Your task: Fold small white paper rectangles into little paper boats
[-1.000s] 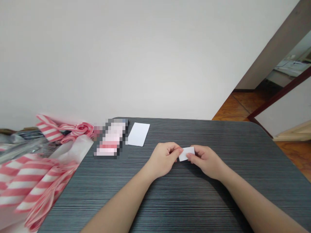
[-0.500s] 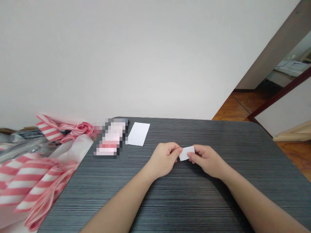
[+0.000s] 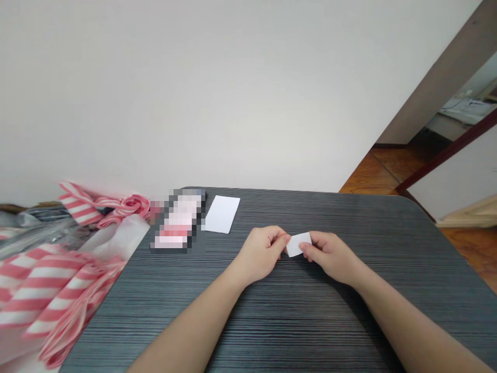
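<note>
Striped cloth [image 3: 46, 290] lies left of the flat white sheet [image 3: 222, 214], my landmark. A pixelated object [image 3: 176, 220], unreadable on my feed, sits just beside the sheet's left edge. Right of the sheet, nearer the camera: left hand [image 3: 262, 255], thumb and forefinger closed on the left corner of the small white card [image 3: 295, 245]. Right hand [image 3: 334, 259] pinches its other end, thumb on the face, fingers partly hidden behind. Pinch force: cannot tell. I'd favour light, matched pinches near the edges, lest the card bend.

Free tabletop [image 3: 361, 217] beyond right hand [image 3: 328, 255]
</note>
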Tool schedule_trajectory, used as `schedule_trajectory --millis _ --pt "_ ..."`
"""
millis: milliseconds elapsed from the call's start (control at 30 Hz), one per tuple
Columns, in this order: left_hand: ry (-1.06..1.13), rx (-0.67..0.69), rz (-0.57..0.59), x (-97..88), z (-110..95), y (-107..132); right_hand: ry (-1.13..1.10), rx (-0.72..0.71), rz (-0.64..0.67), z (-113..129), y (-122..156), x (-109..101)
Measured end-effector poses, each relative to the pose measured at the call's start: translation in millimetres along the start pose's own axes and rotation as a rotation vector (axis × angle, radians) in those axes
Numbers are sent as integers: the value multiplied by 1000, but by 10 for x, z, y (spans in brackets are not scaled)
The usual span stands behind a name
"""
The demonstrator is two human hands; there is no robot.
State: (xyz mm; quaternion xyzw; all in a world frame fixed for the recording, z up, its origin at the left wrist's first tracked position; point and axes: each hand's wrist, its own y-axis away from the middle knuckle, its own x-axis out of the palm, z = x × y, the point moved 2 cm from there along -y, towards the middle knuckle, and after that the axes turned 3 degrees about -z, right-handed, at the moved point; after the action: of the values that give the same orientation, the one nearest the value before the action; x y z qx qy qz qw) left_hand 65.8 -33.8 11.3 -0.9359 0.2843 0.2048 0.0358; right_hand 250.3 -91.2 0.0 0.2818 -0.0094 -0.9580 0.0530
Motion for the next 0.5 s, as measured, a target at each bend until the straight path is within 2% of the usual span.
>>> schedule_trajectory --millis 500 --pt "11 14 -7 9 -2 7 -61 -24 43 51 3 7"
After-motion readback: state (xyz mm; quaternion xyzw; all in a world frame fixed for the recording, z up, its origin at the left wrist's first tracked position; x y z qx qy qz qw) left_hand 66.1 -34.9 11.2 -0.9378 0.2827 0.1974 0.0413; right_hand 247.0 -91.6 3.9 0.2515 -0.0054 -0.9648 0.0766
